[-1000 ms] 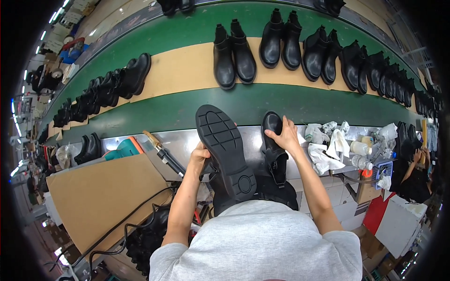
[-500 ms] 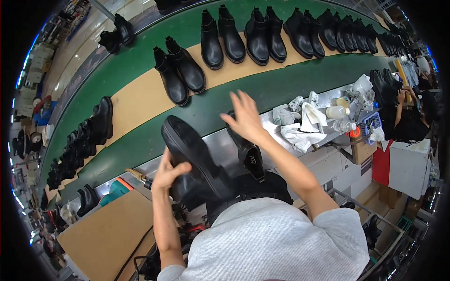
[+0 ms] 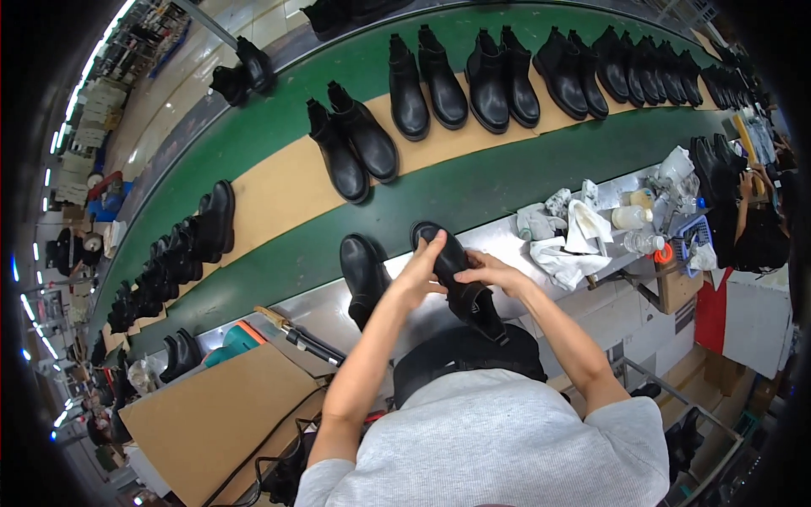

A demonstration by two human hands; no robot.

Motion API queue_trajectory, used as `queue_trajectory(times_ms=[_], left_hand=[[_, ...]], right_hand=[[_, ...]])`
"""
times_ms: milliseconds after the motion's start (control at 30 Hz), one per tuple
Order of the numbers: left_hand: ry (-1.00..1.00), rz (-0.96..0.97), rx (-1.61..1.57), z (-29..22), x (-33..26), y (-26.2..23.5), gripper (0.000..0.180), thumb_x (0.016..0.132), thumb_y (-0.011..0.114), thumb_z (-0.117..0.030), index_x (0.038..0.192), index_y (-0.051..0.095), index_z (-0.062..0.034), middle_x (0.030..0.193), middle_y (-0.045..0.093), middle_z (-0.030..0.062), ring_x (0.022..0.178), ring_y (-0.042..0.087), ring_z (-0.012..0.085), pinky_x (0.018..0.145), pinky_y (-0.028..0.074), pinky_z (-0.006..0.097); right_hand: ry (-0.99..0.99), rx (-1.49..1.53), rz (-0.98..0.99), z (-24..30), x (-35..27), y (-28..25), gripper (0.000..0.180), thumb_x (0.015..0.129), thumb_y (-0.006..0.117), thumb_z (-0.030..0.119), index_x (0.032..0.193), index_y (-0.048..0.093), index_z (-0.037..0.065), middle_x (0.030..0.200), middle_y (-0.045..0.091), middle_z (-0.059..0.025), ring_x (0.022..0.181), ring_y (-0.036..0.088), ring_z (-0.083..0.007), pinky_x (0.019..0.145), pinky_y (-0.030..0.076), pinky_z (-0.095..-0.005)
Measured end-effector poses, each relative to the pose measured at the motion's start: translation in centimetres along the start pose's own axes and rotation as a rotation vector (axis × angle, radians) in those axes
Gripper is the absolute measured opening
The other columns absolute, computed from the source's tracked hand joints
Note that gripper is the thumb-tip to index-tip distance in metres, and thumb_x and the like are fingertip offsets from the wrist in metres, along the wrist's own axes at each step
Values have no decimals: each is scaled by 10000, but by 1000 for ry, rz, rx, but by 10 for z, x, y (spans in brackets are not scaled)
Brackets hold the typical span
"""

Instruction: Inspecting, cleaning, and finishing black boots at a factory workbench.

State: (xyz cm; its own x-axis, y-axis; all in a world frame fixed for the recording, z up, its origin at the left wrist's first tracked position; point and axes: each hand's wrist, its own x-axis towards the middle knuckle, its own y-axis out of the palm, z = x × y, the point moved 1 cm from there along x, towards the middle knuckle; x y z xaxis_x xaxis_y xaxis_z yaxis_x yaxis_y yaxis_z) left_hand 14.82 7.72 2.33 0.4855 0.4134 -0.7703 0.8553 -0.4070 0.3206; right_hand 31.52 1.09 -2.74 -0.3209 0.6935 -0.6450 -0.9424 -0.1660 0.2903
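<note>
Between my hands is a black leather ankle boot (image 3: pixel 448 264), toe pointing away from me and shaft opening toward my waist. My left hand (image 3: pixel 416 277) grips its left side near the toe, while my right hand (image 3: pixel 498 275) closes on the right side near the instep. Just left of my left hand, a second black boot (image 3: pixel 363 272) stands at the bench edge, its heel end partly hidden by my left forearm. Beyond them, a pair of boots (image 3: pixel 363 152) rests on a brown paper strip (image 3: pixel 274 166) along the green belt (image 3: pixel 291 228).
More boot pairs (image 3: pixel 498 84) line the paper strip. White rags (image 3: pixel 583 232), clear bottles (image 3: pixel 642 242) and a blue basket (image 3: pixel 697 237) sit to the right. At lower left are a cardboard sheet (image 3: pixel 220 418) and a teal tool (image 3: pixel 236 342). Another person's arm (image 3: pixel 743 207) shows far right.
The boot my left hand held raised now stands on the bench at left. My left hand has moved right, and my right hand, open before, has closed on the other boot with it.
</note>
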Motion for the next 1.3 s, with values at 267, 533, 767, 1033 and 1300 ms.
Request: queue_trajectory(times_ms=[267, 533, 767, 1033, 1300], left_hand=[[177, -360, -242, -20, -6, -1, 1058, 668, 543, -774, 1411, 126, -147, 1413, 271, 189, 1223, 367, 377, 960, 270, 609], [770, -81, -807, -13, -7, -12, 763, 792, 465, -686, 1194, 501, -39, 1162, 574, 118, 1090, 537, 281, 1000, 372, 427], [819, 287, -685, -5, -19, -12, 853, 781, 431, -716, 1291, 424, -33, 1256, 501, 116, 1132, 510, 259, 914, 462, 415], [683, 369, -434, 33, -23, -6, 925, 792, 346, -745, 1429, 211, -87, 1444, 278, 123, 1306, 322, 290, 1089, 263, 436], [852, -52, -622, 0, -31, 37, 843, 812, 336, -712, 1388, 311, -97, 1379, 383, 121, 1269, 389, 285, 1048, 333, 435]], right_hand=[[-607, -483, -553, 48, -8, 29, 888, 582, 835, 344, 1303, 432, 17, 1151, 440, -131, 1013, 459, -236, 885, 413, -331], [-819, -1125, -466, 97, -82, 101, 534, 717, 701, 203, 1175, 519, -2, 1122, 494, -115, 1023, 457, -298, 865, 391, -421], [-1080, -1447, -160, 112, -77, 125, 648, 842, 568, 347, 1357, 358, 13, 1412, 366, -108, 1336, 296, -228, 1056, 268, -425], [-960, -901, -665, 171, 11, 88, 709, 880, 403, 543, 1337, 371, 2, 1375, 383, -187, 1334, 277, -324, 1068, 180, -541], [-1045, -1164, -255, 113, -36, 110, 753, 834, 478, 531, 1386, 319, 45, 1422, 332, -165, 1343, 263, -327, 1088, 113, -550]])
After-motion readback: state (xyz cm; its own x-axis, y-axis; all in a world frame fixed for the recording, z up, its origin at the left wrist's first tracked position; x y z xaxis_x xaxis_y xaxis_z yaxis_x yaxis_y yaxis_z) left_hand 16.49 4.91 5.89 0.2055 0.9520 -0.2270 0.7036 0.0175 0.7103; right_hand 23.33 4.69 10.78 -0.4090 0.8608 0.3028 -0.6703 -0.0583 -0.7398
